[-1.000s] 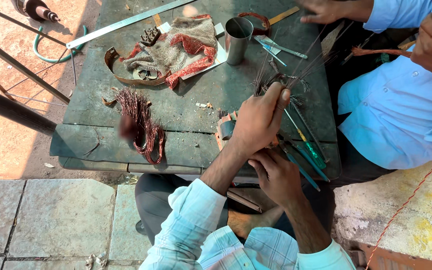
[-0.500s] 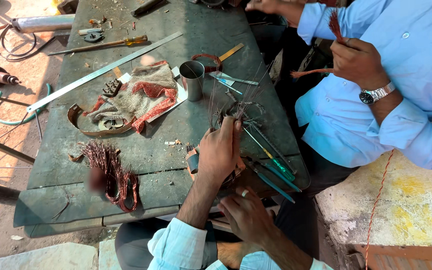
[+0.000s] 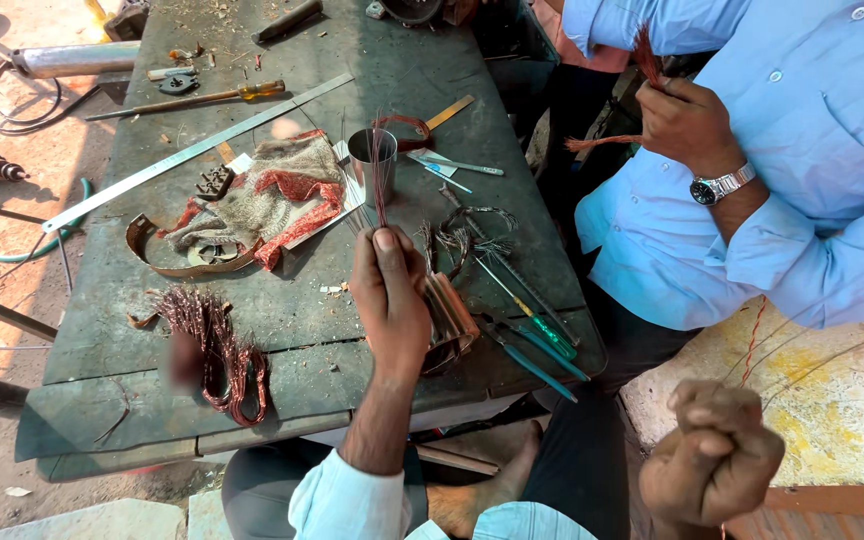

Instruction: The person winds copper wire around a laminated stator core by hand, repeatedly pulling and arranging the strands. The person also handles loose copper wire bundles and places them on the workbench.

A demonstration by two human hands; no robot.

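The person wears a light blue checked shirt with long sleeves. The left hand (image 3: 389, 300) and right hand (image 3: 712, 455) are bare.

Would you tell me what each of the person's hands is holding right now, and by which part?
The left hand pinches a thin bundle of copper wire strands at their lower end. The right hand is a closed fist; a thin wire seems to run from it.

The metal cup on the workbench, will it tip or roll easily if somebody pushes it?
The metal cup stands upright and is taller than wide, so a push near the rim might tip it. Being round, it would probably roll then. It looks thin-walled, likely light.
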